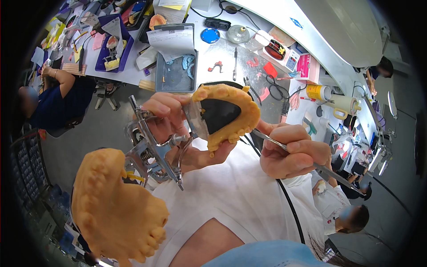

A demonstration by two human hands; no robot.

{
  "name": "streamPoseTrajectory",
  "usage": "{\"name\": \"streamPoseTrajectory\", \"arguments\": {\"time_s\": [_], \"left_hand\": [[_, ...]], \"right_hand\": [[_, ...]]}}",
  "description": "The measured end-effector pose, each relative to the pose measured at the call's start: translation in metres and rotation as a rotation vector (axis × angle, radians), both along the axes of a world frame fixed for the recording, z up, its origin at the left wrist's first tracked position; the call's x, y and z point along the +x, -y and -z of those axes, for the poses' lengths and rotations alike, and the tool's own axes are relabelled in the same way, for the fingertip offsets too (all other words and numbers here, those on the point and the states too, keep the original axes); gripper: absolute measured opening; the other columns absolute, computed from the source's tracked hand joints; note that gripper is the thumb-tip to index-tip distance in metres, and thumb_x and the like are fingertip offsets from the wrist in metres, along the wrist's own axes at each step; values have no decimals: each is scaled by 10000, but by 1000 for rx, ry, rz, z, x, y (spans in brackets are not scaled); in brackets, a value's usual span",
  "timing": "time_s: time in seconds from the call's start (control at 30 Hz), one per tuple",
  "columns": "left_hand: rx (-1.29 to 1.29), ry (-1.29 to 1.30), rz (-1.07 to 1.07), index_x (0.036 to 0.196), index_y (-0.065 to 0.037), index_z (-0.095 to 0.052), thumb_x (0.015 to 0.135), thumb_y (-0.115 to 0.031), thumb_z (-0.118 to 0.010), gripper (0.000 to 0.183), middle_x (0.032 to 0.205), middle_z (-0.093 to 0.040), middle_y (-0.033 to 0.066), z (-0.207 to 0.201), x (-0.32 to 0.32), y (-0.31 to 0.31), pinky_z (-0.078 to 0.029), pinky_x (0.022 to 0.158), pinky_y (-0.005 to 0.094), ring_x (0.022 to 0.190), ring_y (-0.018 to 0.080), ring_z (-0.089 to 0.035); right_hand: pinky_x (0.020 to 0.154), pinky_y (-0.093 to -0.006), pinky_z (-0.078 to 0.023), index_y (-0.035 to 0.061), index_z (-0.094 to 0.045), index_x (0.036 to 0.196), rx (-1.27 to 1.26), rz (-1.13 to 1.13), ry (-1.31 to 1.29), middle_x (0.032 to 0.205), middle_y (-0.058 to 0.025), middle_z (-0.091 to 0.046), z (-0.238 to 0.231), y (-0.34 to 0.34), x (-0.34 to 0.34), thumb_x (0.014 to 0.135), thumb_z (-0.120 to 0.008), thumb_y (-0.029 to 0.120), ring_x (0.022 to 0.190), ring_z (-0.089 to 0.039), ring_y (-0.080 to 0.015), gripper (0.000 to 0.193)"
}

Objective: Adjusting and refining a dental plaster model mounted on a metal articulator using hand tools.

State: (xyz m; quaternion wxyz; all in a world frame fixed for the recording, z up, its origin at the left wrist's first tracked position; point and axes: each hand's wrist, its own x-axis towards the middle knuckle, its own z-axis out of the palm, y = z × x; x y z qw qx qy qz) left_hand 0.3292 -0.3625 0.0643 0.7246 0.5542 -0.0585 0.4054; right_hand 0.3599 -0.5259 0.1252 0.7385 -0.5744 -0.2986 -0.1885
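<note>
My left hand [175, 122] is closed around a metal dental articulator [153, 144], hinged wide. A yellow horseshoe-shaped dental cast [249, 111] sits on one arm of it, my left fingers along its edge and a dark area inside its arch. On the other arm, lower left and closer to the camera, hangs a second yellow cast [111, 204] with a row of teeth. My right hand [293, 153] grips a slim metal carving tool [336, 177] like a pen. Its tip is beside the horseshoe cast's right side; whether it touches I cannot tell.
On the bench behind stand a grey tray [171, 82] with blue pieces and a paper slip, a glass burner [238, 34], a blue round lid [210, 35] and red wax scraps [270, 69]. A purple tray [114, 44] stands left. Other people sit nearby on both sides.
</note>
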Motion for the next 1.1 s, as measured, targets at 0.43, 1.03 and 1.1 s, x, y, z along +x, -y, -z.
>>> {"name": "streamPoseTrajectory", "arguments": {"time_s": [0.43, 1.03, 1.1], "left_hand": [[161, -101, 46, 1083, -100, -293, 428, -173, -843, 859, 874, -376, 38, -7, -7, 2, -390, 716, 202, 864, 175, -465], [-85, -226, 269, 1113, -126, -277, 450, -79, -837, 870, 898, -370, 36, 14, -21, -19, -462, 780, 218, 957, 168, -462], [-15, -240, 281, 1122, -123, -266, 480, -86, -827, 854, 919, -356, 35, 9, -19, -16, -452, 805, 220, 964, 160, -452]], "right_hand": [[530, -286, -538, -27, -446, 704, 0, -71, -55, 686, -145, -557, 0, 3, 2, 872, -532, 257, 425, -489, -106, 342], [672, -311, -549, -33, -511, 685, -101, -198, -10, 755, -143, -606, 8, 12, 4, 887, -522, 251, 536, -596, -183, 349], [672, -315, -550, -32, -518, 680, -141, -177, 24, 740, -142, -609, 10, 10, 4, 890, -510, 274, 541, -605, -189, 371]]}}
